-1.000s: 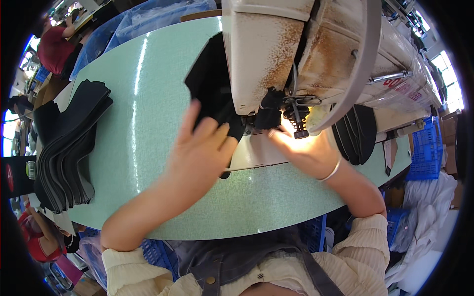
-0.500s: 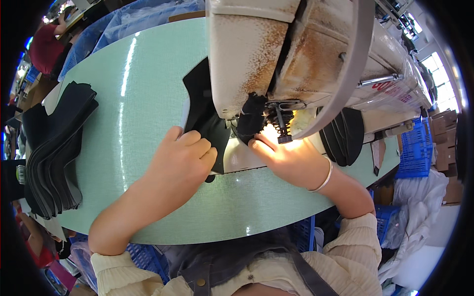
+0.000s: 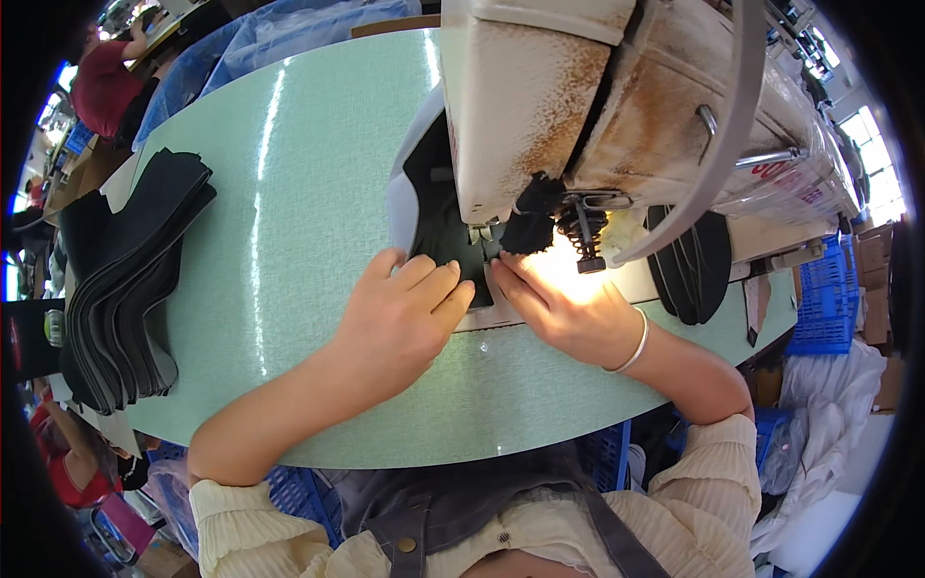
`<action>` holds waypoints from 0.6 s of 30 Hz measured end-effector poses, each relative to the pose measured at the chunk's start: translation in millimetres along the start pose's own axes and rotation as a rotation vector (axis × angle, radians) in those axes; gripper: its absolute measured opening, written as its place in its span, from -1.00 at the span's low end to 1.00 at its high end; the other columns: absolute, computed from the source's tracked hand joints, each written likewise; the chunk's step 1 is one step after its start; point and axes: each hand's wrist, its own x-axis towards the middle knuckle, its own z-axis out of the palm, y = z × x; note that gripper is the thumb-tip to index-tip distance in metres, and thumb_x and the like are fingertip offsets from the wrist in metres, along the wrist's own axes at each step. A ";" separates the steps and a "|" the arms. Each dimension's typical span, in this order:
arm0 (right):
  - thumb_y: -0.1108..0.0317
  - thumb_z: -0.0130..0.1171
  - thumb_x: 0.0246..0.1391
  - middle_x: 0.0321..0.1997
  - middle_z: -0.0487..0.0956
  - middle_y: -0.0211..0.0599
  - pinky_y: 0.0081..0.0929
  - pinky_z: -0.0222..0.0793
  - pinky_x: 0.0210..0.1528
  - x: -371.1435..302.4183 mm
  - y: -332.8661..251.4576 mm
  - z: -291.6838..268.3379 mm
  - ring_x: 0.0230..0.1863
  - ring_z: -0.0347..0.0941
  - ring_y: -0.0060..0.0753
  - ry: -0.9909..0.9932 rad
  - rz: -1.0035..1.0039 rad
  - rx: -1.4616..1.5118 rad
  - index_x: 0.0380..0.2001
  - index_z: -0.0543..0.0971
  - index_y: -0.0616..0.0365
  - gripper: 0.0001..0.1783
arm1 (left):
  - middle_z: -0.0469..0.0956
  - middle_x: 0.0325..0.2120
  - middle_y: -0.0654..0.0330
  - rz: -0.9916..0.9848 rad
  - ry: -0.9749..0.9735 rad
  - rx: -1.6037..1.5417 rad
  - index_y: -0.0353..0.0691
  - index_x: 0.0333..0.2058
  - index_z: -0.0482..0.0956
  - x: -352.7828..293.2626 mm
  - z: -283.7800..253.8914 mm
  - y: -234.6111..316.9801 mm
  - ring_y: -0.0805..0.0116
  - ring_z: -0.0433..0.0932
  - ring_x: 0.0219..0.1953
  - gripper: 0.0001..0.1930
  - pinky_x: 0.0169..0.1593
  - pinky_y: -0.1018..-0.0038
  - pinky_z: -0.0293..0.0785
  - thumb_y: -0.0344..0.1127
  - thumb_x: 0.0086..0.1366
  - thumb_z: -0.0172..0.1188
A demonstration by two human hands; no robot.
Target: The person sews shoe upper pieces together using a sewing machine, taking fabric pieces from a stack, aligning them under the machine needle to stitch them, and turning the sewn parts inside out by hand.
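Note:
A black shoe-upper-like piece (image 3: 434, 213) with a pale grey layer along its left edge lies under the needle area of a rust-stained white sewing machine (image 3: 540, 106). Part of it is hidden behind the machine head. My left hand (image 3: 407, 316) is closed with curled fingers on the near left side of the piece, fingertips short of the needle. Just right of the needle, my right hand (image 3: 576, 310) has its fingertips pressed together at the piece's right edge. The machine's lamp glares on the back of that hand.
A stack of black cut pieces (image 3: 120, 289) lies on the left of the pale green table (image 3: 328, 144). Several black rounded pieces (image 3: 696, 270) rest right of the machine. Blue crates (image 3: 826, 294) stand beyond the right edge. A person in red (image 3: 101, 89) is at far left.
The black piece has turned under the machine head, and its pale layer now shows along the left. My left hand has shifted, its fingertips nearer the needle. The whole view has moved slightly.

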 end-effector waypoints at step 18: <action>0.51 0.20 -0.08 -0.10 0.61 -0.26 -0.43 0.56 -0.21 -6.8 3.5 3.8 -0.17 0.59 -0.29 -0.019 0.115 0.257 -0.14 0.62 0.26 -0.65 | 0.60 -0.14 0.21 -0.020 0.090 -0.050 -0.25 -0.20 0.68 1.1 10.4 -12.3 0.29 0.50 -0.16 -0.68 -0.10 0.31 0.36 -0.47 -0.01 0.26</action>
